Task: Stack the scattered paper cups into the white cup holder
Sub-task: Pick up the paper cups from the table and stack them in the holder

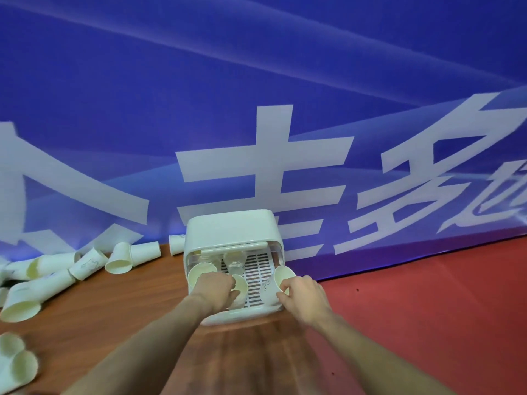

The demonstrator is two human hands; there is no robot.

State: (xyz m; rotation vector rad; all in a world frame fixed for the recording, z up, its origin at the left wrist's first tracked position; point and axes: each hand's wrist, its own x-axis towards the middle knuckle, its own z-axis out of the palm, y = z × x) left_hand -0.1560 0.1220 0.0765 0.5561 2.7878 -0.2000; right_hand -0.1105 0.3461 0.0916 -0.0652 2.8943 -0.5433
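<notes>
behind everything, a blue banner with large white characters is seen across the upper and middle frame, and a red floor fills the lower right. a brown wood-grain counter is spread over the lower left and centre. the white cup holder is placed at the centre of the frame on the counter's far part, its lid raised and its slotted tray exposed; clear cups and a stack of paper cups are held inside. the left hand is curled around a paper cup over the tray, gripping it. the right hand is closed on another paper cup at the tray's right edge, pinched at the rim by thumb and fingers. scattered paper cups are left lying on their sides at the left of the frame, and two more cups are seen in the lower left corner.
</notes>
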